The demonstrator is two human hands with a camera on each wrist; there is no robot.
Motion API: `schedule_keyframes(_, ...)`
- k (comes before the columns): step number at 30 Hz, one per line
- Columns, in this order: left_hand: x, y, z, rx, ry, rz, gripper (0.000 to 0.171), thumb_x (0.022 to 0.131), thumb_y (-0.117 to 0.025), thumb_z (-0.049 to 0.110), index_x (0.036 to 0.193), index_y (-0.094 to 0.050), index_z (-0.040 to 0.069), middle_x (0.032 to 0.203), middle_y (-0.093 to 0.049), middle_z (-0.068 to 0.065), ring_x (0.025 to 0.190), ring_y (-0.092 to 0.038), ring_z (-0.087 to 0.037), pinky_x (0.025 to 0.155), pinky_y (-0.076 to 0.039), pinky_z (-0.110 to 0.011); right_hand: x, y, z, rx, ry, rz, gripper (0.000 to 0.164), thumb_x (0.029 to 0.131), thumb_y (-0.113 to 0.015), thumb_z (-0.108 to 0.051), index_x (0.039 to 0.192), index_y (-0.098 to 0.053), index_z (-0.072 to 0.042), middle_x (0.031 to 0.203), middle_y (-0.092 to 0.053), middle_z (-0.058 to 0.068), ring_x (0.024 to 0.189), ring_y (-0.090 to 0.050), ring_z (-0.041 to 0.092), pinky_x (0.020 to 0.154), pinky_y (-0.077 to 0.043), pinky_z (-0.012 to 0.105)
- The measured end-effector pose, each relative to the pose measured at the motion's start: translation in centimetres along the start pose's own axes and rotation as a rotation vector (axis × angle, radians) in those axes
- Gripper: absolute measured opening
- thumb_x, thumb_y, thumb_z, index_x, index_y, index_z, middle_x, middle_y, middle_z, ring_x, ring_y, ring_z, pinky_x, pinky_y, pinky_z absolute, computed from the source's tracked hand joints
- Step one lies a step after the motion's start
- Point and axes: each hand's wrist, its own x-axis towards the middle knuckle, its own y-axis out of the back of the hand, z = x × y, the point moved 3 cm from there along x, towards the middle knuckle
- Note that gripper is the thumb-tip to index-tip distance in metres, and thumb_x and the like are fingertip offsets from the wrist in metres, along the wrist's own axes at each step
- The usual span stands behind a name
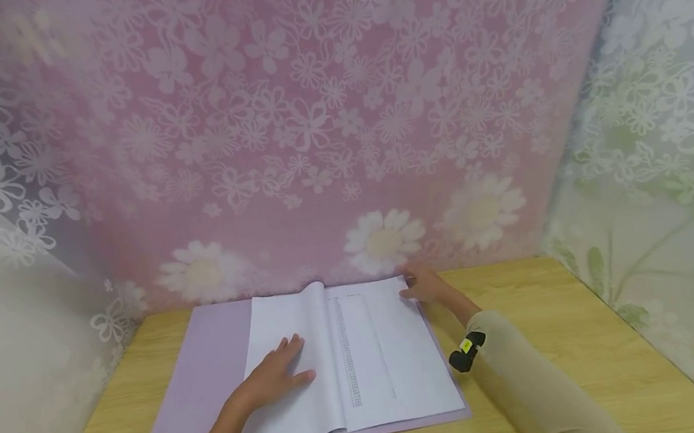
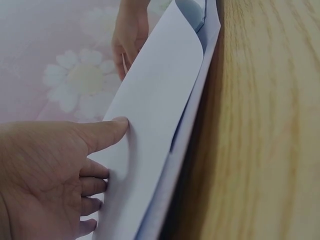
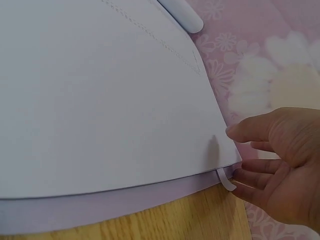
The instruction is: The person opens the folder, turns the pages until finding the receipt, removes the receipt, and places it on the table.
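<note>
A purple folder lies spread on the table, holding a stack of white sheets. The right-hand sheet carries columns of small print, too small to read. The turned sheets on the left are blank on top and bulge near the fold. My left hand rests on them, fingers spread; the thumb touches the paper. My right hand is at the far right corner of the stack. In the right wrist view, its thumb and fingers stand apart around that corner, beside a small white strip.
The wooden table extends to the right of the folder. Behind it rises a pink wall with white flower prints, close to the folder's far edge. Side walls stand left and right.
</note>
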Motion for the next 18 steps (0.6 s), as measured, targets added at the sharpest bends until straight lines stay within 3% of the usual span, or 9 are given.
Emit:
schedule_keyframes(10,-0.1,-0.1,-0.1,0.003,0.011,0.004,0.08,0.098,-0.067,0.042,0.156,-0.035,-0.003,0.165,-0.029,-0.024,0.155,-0.018,-0.047,0.124,-0.017,-0.066,0.2,-0.1,-0.9,-0.032,0.059,0.011,0.052,0.089,-0.071,0.002,0.136,-0.053,0.016,0.144,-0.05,0.037,0.129,-0.053,0.056,0.11,-0.046,0.06)
schedule_keyframes(18,-0.2,-0.1,0.3,0.007,-0.003,0.01,0.079,0.097,-0.068,0.04,0.155,-0.036,-0.005,0.164,-0.03,-0.026,0.154,-0.019,-0.048,0.124,-0.017,-0.066,-0.1,-0.1,-0.9,-0.037,-0.005,0.014,0.051,0.092,-0.069,0.001,0.139,-0.052,0.013,0.146,-0.05,0.033,0.129,-0.054,0.053,0.11,-0.046,0.058)
